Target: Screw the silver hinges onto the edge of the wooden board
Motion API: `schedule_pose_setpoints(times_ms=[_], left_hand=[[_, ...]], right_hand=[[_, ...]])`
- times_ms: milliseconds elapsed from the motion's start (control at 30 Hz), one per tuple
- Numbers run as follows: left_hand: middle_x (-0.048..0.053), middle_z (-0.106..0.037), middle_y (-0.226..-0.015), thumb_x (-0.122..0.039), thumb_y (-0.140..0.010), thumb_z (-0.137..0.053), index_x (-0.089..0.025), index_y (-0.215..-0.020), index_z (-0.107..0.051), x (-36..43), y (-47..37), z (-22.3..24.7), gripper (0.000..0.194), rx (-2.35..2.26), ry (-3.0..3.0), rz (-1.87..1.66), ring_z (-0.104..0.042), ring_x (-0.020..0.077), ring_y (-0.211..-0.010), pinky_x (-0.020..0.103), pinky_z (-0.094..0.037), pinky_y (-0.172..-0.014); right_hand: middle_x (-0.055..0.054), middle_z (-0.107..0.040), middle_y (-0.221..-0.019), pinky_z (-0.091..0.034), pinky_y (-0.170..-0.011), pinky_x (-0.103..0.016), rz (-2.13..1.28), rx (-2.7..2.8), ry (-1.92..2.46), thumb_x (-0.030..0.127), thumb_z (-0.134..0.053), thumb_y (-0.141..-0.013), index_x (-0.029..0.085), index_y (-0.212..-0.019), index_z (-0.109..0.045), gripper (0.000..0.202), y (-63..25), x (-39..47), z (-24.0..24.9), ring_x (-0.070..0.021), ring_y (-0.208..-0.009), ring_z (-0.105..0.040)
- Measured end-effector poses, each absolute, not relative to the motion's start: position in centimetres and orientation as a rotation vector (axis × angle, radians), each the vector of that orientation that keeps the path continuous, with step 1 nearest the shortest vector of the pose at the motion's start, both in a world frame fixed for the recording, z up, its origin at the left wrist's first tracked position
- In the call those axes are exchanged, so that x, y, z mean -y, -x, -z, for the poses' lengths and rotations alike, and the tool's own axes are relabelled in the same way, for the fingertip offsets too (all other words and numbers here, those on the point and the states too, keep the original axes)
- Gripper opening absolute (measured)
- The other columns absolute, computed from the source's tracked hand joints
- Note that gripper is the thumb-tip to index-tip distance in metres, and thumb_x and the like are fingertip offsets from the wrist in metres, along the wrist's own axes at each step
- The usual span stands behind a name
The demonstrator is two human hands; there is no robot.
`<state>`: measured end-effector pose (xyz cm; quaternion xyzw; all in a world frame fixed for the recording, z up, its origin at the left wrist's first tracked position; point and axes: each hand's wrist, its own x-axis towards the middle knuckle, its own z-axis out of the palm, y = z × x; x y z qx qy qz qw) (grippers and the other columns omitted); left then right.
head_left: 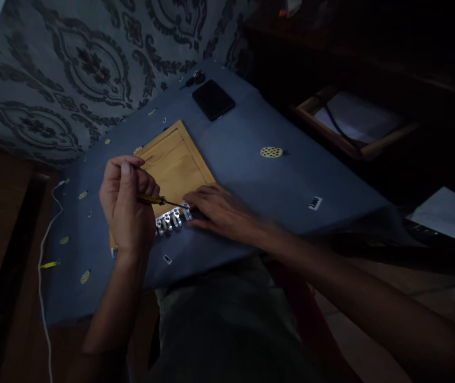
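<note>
"Holding what, L hand (pixel 120 199), in the head view?"

"Slim screwdriver w/ yellow-and-black handle (pixel 151 199), fingers wrapped round it. Shaft slants to the end one of the shiny silver metal hooks (pixel 176 217), prob so the tip meets a fastener; too dark to confirm."

"Hooks where?"

"In a row along the near edge of the flat rectangular light-brown wooden board (pixel 179 162), which lies on the blue cloth-covered surface (pixel 243 154). Near edge faces the person, prob for easy reach."

"& R hand (pixel 221 210)?"

"Low, at the bd's near corner. Thumb + index spread either side of the end hook; can't tell if they're pinching. Prob there to steady things vs the driver's push."

"Flat black rectangular device (pixel 213 99)?"

"Well apart, beyond the bd, prob just out of the way."
</note>
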<state>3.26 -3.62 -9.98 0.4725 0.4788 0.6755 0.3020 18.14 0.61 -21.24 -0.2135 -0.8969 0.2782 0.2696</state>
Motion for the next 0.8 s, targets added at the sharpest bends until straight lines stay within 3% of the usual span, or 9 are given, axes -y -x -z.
schedule_pose_setpoints(times_ms=[200,600,800], left_hand=[[-0.006,-0.033,-0.060,-0.040,-0.095,-0.083,-0.021,-0.081,-0.068,4.0,-3.8,10.0,0.028,-1.278,-1.299,-1.813,-0.029,0.0091,-0.050,0.025,-0.028,-0.048],[-0.006,-0.045,-0.056,-0.042,-0.095,-0.083,-0.021,-0.089,-0.069,4.1,-3.8,10.4,0.026,-1.260,-1.334,-1.775,-0.042,0.0104,-0.050,0.023,-0.047,-0.050],[-0.010,-0.038,-0.052,-0.051,-0.098,-0.079,-0.021,-0.090,-0.064,3.8,-4.8,11.0,0.035,-1.269,-1.343,-1.838,-0.033,0.0077,-0.044,0.019,-0.041,-0.045]], right_hand=[[-0.013,-0.075,-0.116,-0.048,-0.105,-0.044,-0.743,2.415,0.590,0.026,-0.078,-0.100,0.017,-0.128,-0.061,0.034,-18.2,-0.5,21.0,-0.0305,-0.115,-0.066],[-0.011,-0.075,-0.114,-0.048,-0.107,-0.045,-0.760,2.386,0.572,0.026,-0.078,-0.100,0.018,-0.126,-0.061,0.032,-18.1,-0.6,21.4,-0.0297,-0.114,-0.066],[-0.012,-0.075,-0.116,-0.049,-0.105,-0.047,-0.758,2.350,0.528,0.029,-0.076,-0.102,0.020,-0.128,-0.061,0.032,-18.1,-0.6,21.9,-0.0302,-0.113,-0.067]])
